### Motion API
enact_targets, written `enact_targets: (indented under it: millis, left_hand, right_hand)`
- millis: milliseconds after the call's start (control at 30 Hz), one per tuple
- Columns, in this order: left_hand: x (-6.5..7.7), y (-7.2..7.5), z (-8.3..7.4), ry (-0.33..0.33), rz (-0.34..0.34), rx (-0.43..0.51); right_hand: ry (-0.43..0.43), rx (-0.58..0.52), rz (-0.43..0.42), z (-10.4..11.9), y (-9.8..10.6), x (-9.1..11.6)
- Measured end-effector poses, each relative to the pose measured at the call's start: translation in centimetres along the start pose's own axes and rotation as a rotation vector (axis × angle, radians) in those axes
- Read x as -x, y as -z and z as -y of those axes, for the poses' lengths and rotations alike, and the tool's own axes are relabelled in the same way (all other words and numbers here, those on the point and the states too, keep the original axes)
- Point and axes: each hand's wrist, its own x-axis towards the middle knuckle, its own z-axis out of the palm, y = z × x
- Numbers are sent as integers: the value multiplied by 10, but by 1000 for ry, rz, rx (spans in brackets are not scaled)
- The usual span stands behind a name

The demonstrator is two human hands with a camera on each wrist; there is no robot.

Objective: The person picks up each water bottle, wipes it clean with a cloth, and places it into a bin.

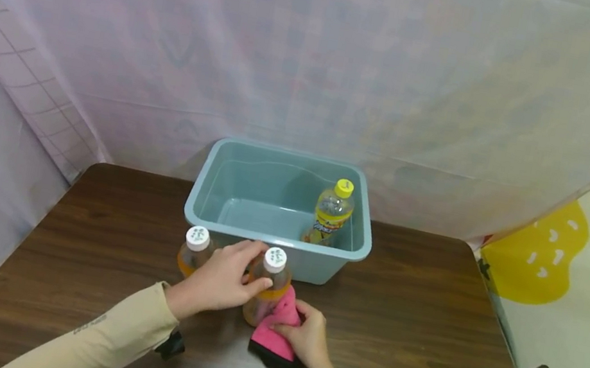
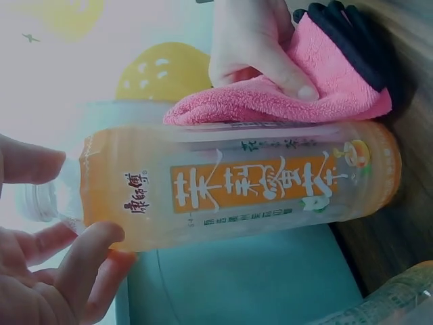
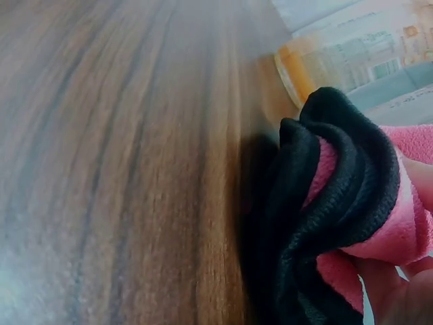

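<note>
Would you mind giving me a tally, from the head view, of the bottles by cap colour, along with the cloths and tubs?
White-capped bottles: 2
Yellow-capped bottle: 1
Pink cloth with black edge: 1
Blue-grey tub: 1
Total: 5

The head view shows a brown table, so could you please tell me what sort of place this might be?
Probably a makeshift indoor work corner: pale sheeting hangs behind a wood-grain table, and a blue-grey tub stands on it.
</note>
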Motion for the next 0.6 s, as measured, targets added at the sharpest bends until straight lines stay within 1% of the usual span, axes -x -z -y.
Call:
enact_targets:
  millis: [100, 167, 300, 367, 467, 600]
  left_hand:
    - [-1, -1, 0, 14, -11, 0]
    - [-1, -3, -1, 34, -26, -4]
    - [-3, -7, -4, 85, -82, 4]
    - [-3, -9, -5, 104, -108, 5]
    - [-4, -10, -5, 106, -128, 4]
    - [-4, -9, -5, 102, -100, 32]
  right_hand:
    - [5, -10, -8, -13, -3, -3]
    - [5, -12, -13, -16, -3, -3]
    - [1, -12, -17, -15, -1, -2]
    - [-13, -18, -19, -10, 0, -1]
    - [1, -24, -12, 4, 6, 3]
    - [20, -48, 21, 22, 17, 8]
